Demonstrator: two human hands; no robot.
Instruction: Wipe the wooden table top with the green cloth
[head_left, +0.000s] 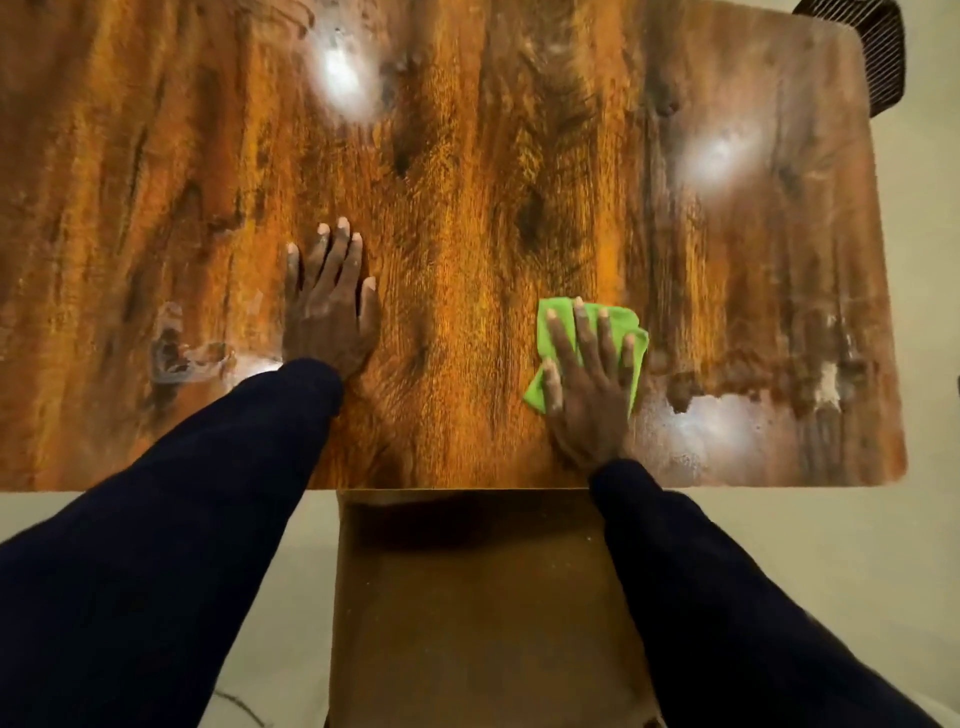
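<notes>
Fingers (584, 332) of the right hand (587, 395) lie straight and slightly spread, pressing flat on the small crumpled bright-green cloth (615, 318); they do not curl round it. The cloth sits under the palm and fingers on the near right part of the glossy orange-brown wood-grain bench (467, 234). Its edges show past the fingertips, beside the little finger and by the thumb. The left hand (327, 312) rests palm down on the bare bench, well apart from the cloth, with its fingers straight and close together, apparently bracing the person.

The wiping stroke seems to be in hand, with much of the top yet to cover. A cloudy whitish smear (722, 421) lies just to the right of the cloth, and a ringed smudge (182, 353) sits to the left of the left hand. The next move probably calls for steady downward pressure while sliding the cloth sideways into the smear. The palm should stay over the cloth so it does not bunch or slip out.
</notes>
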